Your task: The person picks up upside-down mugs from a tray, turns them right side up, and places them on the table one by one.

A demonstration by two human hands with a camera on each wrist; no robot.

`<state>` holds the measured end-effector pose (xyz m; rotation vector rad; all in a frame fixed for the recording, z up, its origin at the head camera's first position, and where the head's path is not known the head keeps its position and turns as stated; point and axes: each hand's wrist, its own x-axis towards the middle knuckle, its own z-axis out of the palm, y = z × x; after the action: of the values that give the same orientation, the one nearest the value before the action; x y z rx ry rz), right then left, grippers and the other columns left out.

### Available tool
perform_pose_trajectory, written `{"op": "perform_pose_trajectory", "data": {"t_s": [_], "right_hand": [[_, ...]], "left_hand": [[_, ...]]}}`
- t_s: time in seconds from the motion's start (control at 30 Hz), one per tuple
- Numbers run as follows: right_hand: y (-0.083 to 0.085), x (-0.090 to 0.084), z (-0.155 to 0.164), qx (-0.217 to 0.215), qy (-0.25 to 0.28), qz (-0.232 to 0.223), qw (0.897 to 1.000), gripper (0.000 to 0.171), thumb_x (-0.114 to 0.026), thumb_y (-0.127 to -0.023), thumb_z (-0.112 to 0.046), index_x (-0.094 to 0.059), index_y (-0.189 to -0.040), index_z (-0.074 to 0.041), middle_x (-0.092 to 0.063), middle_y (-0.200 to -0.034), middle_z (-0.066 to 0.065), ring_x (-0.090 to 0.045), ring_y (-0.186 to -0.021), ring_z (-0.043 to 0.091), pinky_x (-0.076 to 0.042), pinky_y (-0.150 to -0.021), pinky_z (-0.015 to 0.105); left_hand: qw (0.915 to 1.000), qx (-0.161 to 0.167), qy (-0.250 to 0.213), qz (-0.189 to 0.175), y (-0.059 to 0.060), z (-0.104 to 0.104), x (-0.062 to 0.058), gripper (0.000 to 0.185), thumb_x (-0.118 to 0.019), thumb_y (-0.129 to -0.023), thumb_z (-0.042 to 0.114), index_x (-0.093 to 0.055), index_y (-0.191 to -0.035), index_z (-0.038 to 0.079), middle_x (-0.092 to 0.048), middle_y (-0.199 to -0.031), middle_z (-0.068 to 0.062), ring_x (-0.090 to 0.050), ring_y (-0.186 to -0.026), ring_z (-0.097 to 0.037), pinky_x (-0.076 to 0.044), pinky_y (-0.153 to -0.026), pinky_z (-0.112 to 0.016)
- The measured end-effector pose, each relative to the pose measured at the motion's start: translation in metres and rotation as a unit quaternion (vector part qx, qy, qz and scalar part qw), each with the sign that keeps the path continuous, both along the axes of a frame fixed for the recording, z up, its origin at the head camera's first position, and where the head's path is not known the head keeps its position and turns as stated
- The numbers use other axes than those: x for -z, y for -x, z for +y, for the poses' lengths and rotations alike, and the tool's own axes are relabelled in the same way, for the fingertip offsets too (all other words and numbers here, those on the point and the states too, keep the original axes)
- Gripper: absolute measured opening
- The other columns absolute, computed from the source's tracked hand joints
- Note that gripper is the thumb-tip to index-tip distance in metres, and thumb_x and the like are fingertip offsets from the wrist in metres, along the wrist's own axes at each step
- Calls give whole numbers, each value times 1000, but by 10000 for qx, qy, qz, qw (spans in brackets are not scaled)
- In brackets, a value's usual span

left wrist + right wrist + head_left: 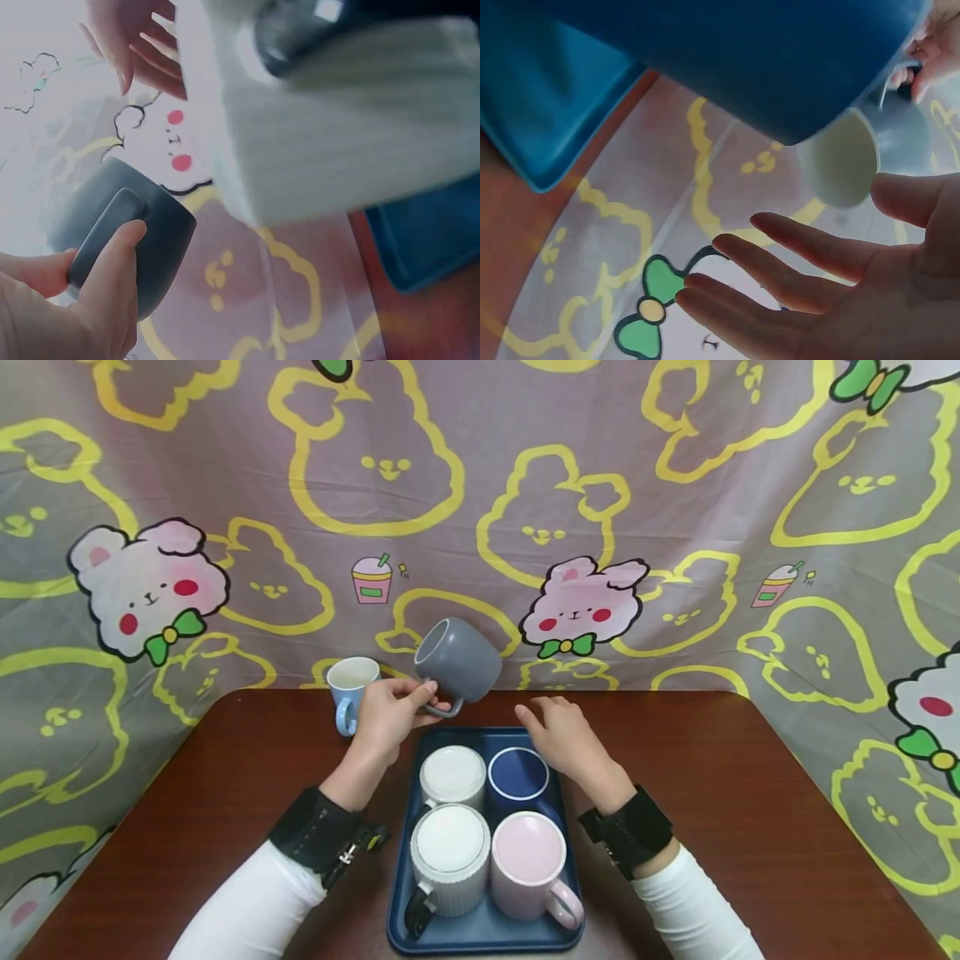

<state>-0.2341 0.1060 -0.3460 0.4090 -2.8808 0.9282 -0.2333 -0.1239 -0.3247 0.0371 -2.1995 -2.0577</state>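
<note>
Your left hand (390, 714) grips the tilted grey ceramic mug (459, 662) by its handle, above the dark blue plastic tray (480, 935); your right hand (566, 739) hovers beside it with fingers relaxed, holding nothing. A light blue ceramic mug (349, 689) stands on the brown wooden table (750, 793) just behind your left hand.

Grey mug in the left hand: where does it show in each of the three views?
Head: the grey mug is at centre, tilted, held by its handle in the left hand, above the far end of the blue tray.
Left wrist: lower left, thumb on its handle.
Right wrist: upper right, pale inside facing the camera, beyond the open right hand.
Shared landmark: the blue tray.
</note>
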Motion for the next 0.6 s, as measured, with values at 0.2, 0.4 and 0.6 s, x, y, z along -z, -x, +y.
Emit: {"op": "perform_pose_trajectory", "data": {"t_s": [0.2,0.4,0.6], "right_hand": [[-3,-8,-5,-208,256,116,9994,48,-47,-99,-35,-55,-129,1,-59,-128,18,-54,-120,33,-44,-101,46],[-5,-13,-11,-275,460,95,9985,46,-48,-99,-37,-58,-127,-2,-64,-121,15,-63,-109,29,-50,-93,43],[-6,-17,-13,-372,547,159,9977,44,-47,-99,-35,-59,-126,-3,-65,-120,14,-64,-107,28,-51,-92,43]], "left_hand": [[9992,-90,-338,187,-1,15,-10,29,-59,-93,11,-63,-101,-17,-67,-73,-7,-69,-64,-11,-58,-68,-30],[9972,-106,-715,202,-2,25,-14,27,-58,-93,10,-62,-100,-16,-65,-71,-4,-68,-63,-10,-58,-66,-28],[9972,-66,-728,176,-3,29,-22,30,-59,-93,12,-62,-102,-16,-64,-73,-5,-69,-64,-10,-57,-67,-28]]}}
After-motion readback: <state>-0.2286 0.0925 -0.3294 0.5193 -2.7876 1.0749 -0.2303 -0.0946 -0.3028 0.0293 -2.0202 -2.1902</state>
